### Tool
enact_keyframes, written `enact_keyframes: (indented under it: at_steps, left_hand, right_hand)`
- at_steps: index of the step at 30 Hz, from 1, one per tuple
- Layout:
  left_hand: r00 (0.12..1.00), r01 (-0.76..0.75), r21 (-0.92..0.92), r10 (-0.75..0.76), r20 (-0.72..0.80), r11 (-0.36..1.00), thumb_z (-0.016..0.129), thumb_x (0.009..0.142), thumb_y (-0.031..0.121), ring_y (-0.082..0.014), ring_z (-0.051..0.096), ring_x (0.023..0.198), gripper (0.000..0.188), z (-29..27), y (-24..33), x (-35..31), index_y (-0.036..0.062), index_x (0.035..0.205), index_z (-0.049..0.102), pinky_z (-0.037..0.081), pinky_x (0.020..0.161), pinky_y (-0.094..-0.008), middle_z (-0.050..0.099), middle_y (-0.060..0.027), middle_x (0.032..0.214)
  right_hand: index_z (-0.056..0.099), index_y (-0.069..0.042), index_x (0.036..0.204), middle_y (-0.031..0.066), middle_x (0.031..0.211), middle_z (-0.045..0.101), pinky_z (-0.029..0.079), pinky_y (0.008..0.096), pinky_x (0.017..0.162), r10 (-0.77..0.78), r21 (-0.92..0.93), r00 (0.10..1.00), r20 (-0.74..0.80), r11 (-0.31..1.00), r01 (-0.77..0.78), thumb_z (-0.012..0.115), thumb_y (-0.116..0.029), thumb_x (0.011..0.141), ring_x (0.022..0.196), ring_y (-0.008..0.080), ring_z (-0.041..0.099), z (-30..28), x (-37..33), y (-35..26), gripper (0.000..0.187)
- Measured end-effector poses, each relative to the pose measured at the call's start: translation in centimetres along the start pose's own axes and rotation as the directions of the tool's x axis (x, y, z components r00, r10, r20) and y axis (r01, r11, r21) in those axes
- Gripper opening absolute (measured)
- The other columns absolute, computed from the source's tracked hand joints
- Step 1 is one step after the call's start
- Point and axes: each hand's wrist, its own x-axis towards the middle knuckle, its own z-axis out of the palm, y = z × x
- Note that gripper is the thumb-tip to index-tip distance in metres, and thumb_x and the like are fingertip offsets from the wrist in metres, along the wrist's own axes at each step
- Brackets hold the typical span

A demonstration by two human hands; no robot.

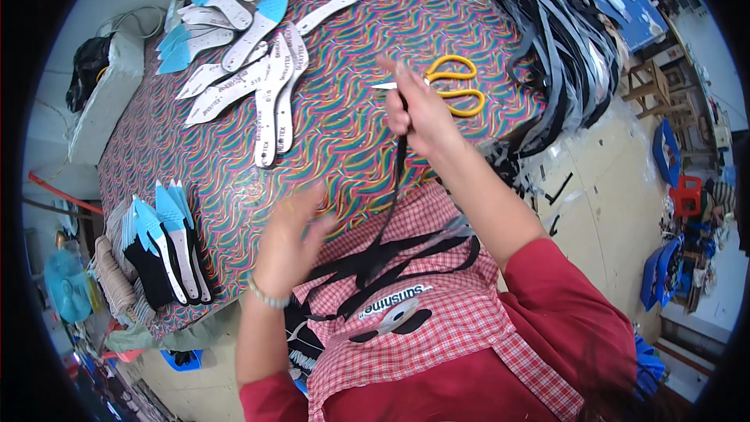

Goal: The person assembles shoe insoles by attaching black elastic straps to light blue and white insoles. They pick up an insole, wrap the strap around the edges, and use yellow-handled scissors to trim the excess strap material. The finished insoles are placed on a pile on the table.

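Note:
My right hand (423, 112) is closed around one end of a narrow black strap (397, 176), which hangs down toward my lap. Just beyond that hand, yellow-handled scissors (466, 101) lie on the patterned tabletop, their blade tips partly covered by my fingers. My left hand (291, 236), smeared by motion, hovers over the table's near edge with its fingers apart and nothing visible in it. More black straps (367, 262) lie loosely in a tangle across my red checked apron (453, 328).
White and blue insole-shaped pieces (269, 101) lie at the table's far left. Similar pieces with black parts (173, 246) are stacked at the left edge. A thick bundle of grey and black strips (558, 47) drapes over the right corner. A wooden stool (650, 87) stands beyond.

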Motion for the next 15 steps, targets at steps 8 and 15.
enact_keyframes:
  at_steps: [8,15]
  left_hand:
    - [0.881,0.474,0.56,-0.363,-0.305,0.679,0.07,0.078,0.043,-0.0347,0.059,0.095,0.063,1.4,-13.6,15.0,0.0052,0.125,0.053,0.049,0.08,-0.0434,0.061,-0.0188,0.103]
    - [0.769,0.167,-0.961,-0.639,-0.013,0.22,0.052,0.095,0.021,-0.0178,0.064,0.092,0.035,-2.8,-13.2,9.9,-0.0026,0.12,0.052,0.05,0.075,-0.0289,0.065,-0.0086,0.105]
  right_hand:
    - [0.041,0.003,0.133,0.0141,0.125,0.054,0.047,0.0316,0.095,0.157,-0.313,0.974,0.162,0.944,-0.1,0.037,-0.002,0.097,0.105,0.0202,0.06,4.1,-5.4,5.4,0.037]
    - [0.054,-0.006,0.125,0.0103,0.116,0.062,0.055,0.0248,0.069,0.242,-0.422,0.97,-0.038,0.876,-0.235,0.044,-0.011,0.098,0.077,0.0136,0.066,3.4,-7.3,1.1,0.029]
